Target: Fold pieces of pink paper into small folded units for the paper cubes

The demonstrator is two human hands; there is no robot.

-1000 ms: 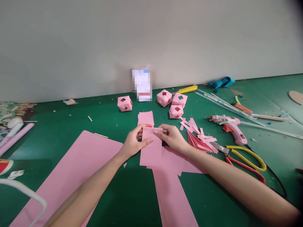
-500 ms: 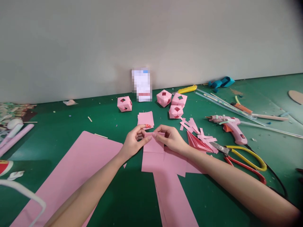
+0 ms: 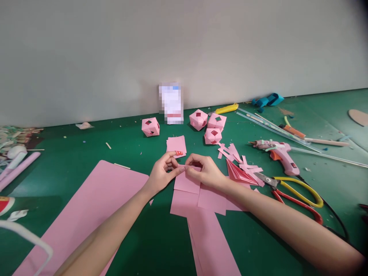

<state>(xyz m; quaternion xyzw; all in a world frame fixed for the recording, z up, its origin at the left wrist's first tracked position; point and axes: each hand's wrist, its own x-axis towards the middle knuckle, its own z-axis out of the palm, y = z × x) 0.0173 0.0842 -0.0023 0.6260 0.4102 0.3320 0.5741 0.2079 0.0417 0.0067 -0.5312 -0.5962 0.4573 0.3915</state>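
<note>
A folded piece of pink paper is pinched at its top edge between my two hands, over more pink sheets. My left hand has its thumb and index finger at the upper left of that edge; a red wrap circles one fingertip. Thumb and curled fingers of my right hand press the same edge close beside it. Just beyond my fingers lies a stack of small pink squares. Long pink strips extend toward me from under the sheets.
Pink faceted paper shapes sit near the wall, beside a yellow cutter. At right are paper scraps, a pink glue gun and red-and-yellow-handled scissors. A large pink sheet covers the left.
The held paper has tilted slightly, its lower edge shifting toward me. My right fingers have curled in, and the sheets beneath have turned a little.
</note>
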